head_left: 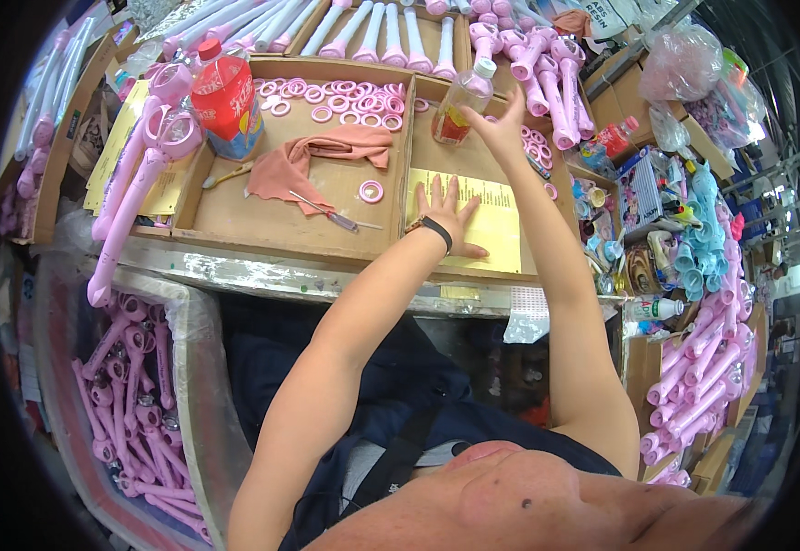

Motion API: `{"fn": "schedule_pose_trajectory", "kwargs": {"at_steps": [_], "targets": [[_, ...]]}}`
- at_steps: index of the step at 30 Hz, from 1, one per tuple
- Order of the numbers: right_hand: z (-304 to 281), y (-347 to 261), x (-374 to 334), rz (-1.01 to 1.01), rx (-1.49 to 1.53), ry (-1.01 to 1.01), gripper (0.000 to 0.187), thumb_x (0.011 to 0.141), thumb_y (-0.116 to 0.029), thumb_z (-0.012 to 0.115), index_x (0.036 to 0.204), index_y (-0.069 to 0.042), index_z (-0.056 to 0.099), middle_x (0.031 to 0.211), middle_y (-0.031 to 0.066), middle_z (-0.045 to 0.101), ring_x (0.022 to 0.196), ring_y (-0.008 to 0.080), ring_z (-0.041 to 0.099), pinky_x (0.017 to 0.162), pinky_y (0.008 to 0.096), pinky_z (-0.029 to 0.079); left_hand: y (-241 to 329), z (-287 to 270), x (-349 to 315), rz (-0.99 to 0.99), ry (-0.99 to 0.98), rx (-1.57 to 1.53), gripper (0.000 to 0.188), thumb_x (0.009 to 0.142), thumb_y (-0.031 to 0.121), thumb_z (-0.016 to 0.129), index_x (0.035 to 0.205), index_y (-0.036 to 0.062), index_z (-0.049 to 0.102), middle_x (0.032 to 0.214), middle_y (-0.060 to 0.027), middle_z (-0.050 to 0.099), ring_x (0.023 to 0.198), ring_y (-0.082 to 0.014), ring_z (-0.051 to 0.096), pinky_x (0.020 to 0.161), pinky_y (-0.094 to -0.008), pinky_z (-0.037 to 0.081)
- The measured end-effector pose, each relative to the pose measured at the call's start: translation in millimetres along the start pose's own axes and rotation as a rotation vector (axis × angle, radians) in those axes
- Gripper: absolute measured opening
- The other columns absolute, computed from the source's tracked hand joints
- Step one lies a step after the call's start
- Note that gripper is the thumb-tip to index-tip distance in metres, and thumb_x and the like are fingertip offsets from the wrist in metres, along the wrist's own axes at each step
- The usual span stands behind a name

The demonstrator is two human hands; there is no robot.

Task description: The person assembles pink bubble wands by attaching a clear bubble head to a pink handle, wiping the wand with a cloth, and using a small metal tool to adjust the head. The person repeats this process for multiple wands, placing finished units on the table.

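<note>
My left hand point(446, 219), with a dark band at the wrist, lies flat with fingers spread on a yellow printed sheet point(496, 234) in the right-hand cardboard tray. Just right of a clear bottle point(455, 112) with a pale cap and a reddish-yellow label, my right hand point(499, 127) is raised with thumb and fingers apart. Its thumb overlaps the bottle's edge; whether it touches, I cannot tell. Small pink rings point(536, 151) lie beyond the right wrist. In the left-hand tray are an orange-pink cloth point(322, 158), a small screwdriver point(335, 218), a brush point(226, 175) and a lone pink ring point(370, 191).
A red bottle point(225, 101) stands at the left tray's far corner, by long pink plastic parts point(134, 202). More pink parts fill a lined bin point(200, 367) at lower left and a pile point(703, 376) at right. White-and-pink tubes point(393, 41) line the back.
</note>
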State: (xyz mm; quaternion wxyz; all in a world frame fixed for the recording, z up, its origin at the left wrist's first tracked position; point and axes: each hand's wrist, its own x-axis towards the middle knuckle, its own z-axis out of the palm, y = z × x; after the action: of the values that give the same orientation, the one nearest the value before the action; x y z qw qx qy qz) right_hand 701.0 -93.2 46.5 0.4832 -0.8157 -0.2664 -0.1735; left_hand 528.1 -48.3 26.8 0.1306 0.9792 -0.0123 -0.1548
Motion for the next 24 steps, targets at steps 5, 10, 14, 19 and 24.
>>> {"fn": "schedule_pose_trajectory", "kwargs": {"at_steps": [5, 10, 14, 19, 24], "targets": [[14.1, -1.5, 17.3, 0.117, 0.153, -0.218, 0.09, 0.064, -0.035, 0.081, 0.13, 0.007, 0.038, 0.124, 0.0221, 0.05, 0.114, 0.0305, 0.051, 0.095, 0.0371, 0.041, -0.3, -2.6, -0.9, -0.012, -0.007, -0.014, 0.104, 0.067, 0.081, 0.048, 0.149, 0.0269, 0.015, 0.153, -0.0212, 0.0, 0.14, -0.0442, -0.005, 0.106, -0.064, 0.001], [-54.0, -1.9, -14.9, 0.054, 0.116, -0.038, 0.076, 0.066, -0.029, 0.081, 0.123, 0.006, 0.045, 0.118, 0.0197, 0.054, 0.107, 0.0275, 0.055, 0.091, 0.0362, 0.044, -3.3, 0.1, 2.6, 0.009, 0.058, -0.013, 0.099, 0.067, 0.079, 0.051, 0.147, 0.027, 0.023, 0.152, -0.0211, 0.009, 0.139, -0.0453, 0.003, 0.105, -0.0651, 0.006], [-100.5, 3.3, -60.9, 0.154, -0.043, -0.012, 0.073, 0.068, -0.027, 0.08, 0.123, 0.005, 0.045, 0.117, 0.019, 0.054, 0.107, 0.0271, 0.055, 0.092, 0.0355, 0.043, -2.8, -2.5, 4.0, 0.007, 0.098, -0.006, 0.093, 0.068, 0.076, 0.055, 0.143, 0.0262, 0.033, 0.15, -0.0221, 0.018, 0.137, -0.0455, 0.011, 0.104, -0.0656, 0.01], [-101.8, -1.7, -83.6, 0.15, 0.003, 0.083, 0.078, 0.071, -0.027, 0.078, 0.13, 0.005, 0.038, 0.129, 0.0228, 0.043, 0.12, 0.0313, 0.045, 0.1, 0.0399, 0.036, 2.0, -5.5, -3.7, -0.051, 0.091, -0.059, 0.101, 0.062, 0.078, 0.059, 0.144, 0.027, 0.03, 0.151, -0.0216, 0.012, 0.138, -0.0467, 0.005, 0.106, -0.0657, 0.007], [-84.8, -18.1, -105.0, -0.476, -0.595, 0.089, 0.067, 0.077, -0.016, 0.068, 0.133, 0.002, 0.037, 0.135, 0.0225, 0.038, 0.127, 0.0367, 0.036, 0.105, 0.0461, 0.029, 1.0, 7.6, 3.0, -0.125, 0.172, -0.103, 0.114, 0.053, 0.081, 0.062, 0.146, 0.0252, 0.026, 0.152, -0.0237, 0.005, 0.138, -0.0478, 0.002, 0.108, -0.0622, 0.006]]}}
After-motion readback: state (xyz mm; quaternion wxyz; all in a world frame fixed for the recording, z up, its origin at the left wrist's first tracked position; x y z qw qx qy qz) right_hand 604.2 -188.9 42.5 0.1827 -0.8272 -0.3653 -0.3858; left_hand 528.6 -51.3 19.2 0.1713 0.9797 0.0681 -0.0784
